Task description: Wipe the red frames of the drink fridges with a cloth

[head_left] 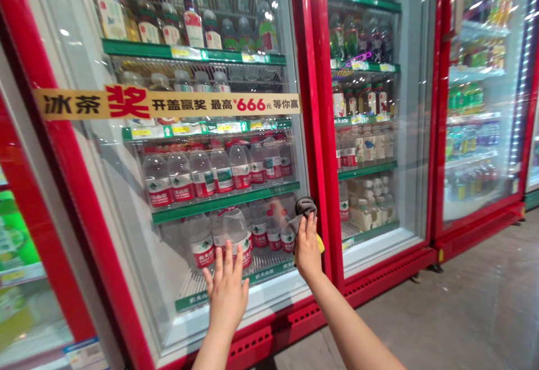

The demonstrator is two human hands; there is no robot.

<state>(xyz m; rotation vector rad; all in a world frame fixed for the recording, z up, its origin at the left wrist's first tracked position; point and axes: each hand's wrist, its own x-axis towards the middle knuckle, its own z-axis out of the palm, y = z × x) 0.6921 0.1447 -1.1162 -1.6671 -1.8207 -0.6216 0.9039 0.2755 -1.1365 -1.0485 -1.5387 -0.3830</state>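
The right hand (pixel 308 246) holds a grey cloth (pixel 306 207) flat on the glass door (pixel 162 272); leftward, the left hand (pixel 228 288) spreads wide, probably for balance.

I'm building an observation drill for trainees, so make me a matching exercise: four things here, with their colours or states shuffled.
1. left hand
2. right hand
3. long banner
4. lower shelf edge

A. green
B. on a gray cloth
C. fingers spread
D. tan, with black and red print

1-C, 2-B, 3-D, 4-A
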